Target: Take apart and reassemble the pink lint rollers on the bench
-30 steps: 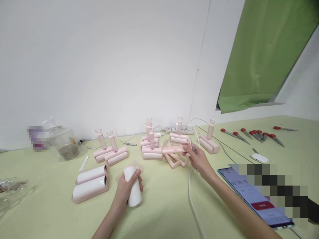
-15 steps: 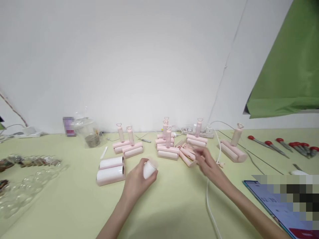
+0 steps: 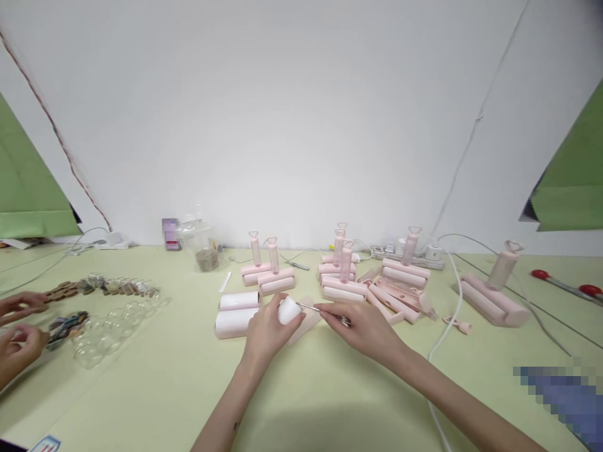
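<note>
My left hand (image 3: 268, 329) is closed around a small white roll (image 3: 289, 310), tilted with its end toward the right. My right hand (image 3: 355, 323) pinches a thin metal tool (image 3: 308, 307), whose tip meets the end of the roll; my fingers hide the rest, so its kind is unclear. Between the hands a pale, see-through strip (image 3: 305, 323) slants down to the table. Left of my left hand lie two white rolls in pink casings (image 3: 235, 322). Beyond the hands stand several pink T-shaped rollers (image 3: 345, 285) with heart-shaped loops on their handles.
Loose pink casing parts (image 3: 398, 300) lie beyond my right hand. A white cable (image 3: 445, 336) crosses the table on the right. Another person's hands (image 3: 21, 342) work at the far left, beside clear domes (image 3: 113, 326). A plastic tub (image 3: 202, 248) and a power strip (image 3: 424, 263) stand by the wall.
My right hand has come left from the pink parts to the roll and now holds the metal tool. The view has turned left, bringing another person's hands in.
</note>
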Demonstrator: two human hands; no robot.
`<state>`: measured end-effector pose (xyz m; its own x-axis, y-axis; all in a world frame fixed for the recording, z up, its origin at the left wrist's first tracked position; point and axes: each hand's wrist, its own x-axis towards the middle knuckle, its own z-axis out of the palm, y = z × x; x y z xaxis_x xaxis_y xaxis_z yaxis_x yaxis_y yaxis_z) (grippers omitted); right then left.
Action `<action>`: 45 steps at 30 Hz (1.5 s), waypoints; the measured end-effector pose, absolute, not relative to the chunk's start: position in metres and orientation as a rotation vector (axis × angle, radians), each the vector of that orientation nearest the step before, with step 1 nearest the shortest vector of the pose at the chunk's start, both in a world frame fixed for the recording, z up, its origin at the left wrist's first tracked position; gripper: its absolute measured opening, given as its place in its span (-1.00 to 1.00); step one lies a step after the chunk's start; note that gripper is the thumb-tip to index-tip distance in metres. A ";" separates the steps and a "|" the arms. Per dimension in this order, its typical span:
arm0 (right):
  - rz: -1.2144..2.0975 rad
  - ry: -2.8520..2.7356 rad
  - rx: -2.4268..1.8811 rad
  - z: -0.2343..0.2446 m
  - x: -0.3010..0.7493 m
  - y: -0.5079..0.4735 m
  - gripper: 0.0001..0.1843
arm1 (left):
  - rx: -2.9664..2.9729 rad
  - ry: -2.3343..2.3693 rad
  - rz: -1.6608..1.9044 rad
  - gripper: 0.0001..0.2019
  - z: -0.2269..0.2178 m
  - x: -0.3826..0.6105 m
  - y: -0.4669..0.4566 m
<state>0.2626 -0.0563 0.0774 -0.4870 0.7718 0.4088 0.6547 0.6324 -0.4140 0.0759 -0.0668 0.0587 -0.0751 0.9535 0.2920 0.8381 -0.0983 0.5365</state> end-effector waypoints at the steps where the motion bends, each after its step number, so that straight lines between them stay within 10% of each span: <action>1: 0.223 -2.298 -1.127 0.076 0.263 -0.057 -0.66 | 2.007 1.990 0.890 -0.72 0.058 0.076 -0.067; 8: 0.074 -2.332 -1.232 0.068 0.261 -0.056 -0.66 | 2.076 2.185 0.602 -0.68 0.057 0.076 -0.067; 21: 0.852 -1.467 -0.769 0.094 0.271 -0.039 -0.82 | 2.248 1.881 1.033 -0.67 0.050 0.085 -0.062; 37: 0.778 -2.088 -0.930 0.073 0.260 -0.037 -0.77 | 2.376 1.256 1.165 -0.55 0.036 0.099 -0.051; 45: 0.703 -1.575 -0.781 0.122 0.289 -0.048 -0.70 | 2.185 1.898 1.071 -0.51 0.056 0.094 -0.038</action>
<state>0.2888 -0.0481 0.1223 -0.0926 0.8038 0.5876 0.0995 0.5947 -0.7978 0.0944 -0.0381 0.0561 0.0035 0.8894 0.4571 0.8511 -0.2426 0.4656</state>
